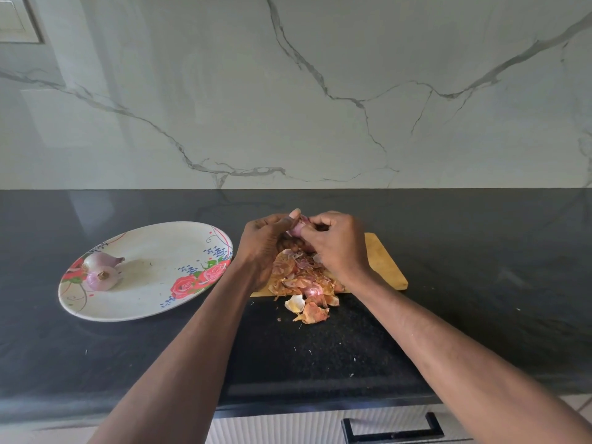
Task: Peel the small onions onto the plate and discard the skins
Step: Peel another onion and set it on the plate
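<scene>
From the head camera I see a pale marble-patterned wall (288, 91) with grey veins rising behind a dark, speckled tabletop (480, 283). At the lower edge a white ribbed drawer front with a black handle (392, 427) shows below the tabletop's rim.

Both of my hands meet above the far end of a wooden cutting board (386, 264). My left hand (266, 241) has its fingers curled round a small onion (296, 230), and my right hand (336, 245) pinches at the same onion from the other side, so each grip is clamped on it. Only a little of that onion shows between the fingers: a pale pink, smooth patch with a thin flap of skin at its top. I cannot tell how much of its skin is off.

Under the hands a heap of onion skins (301, 277) lies on the board, papery, orange-brown and pink, curled and torn. A few pieces have spilled past the board's near edge onto the tabletop, among them a whitish shell-shaped scrap (295, 303).

To the left of the board, just beside it, sits an oval white plate (153, 302) printed with red roses and small blue sprigs. Two peeled onions (101, 270) rest on its left part, touching each other. They are pale purple and glossy, one showing its brown root end towards me, the other its pointed tip towards the right.
</scene>
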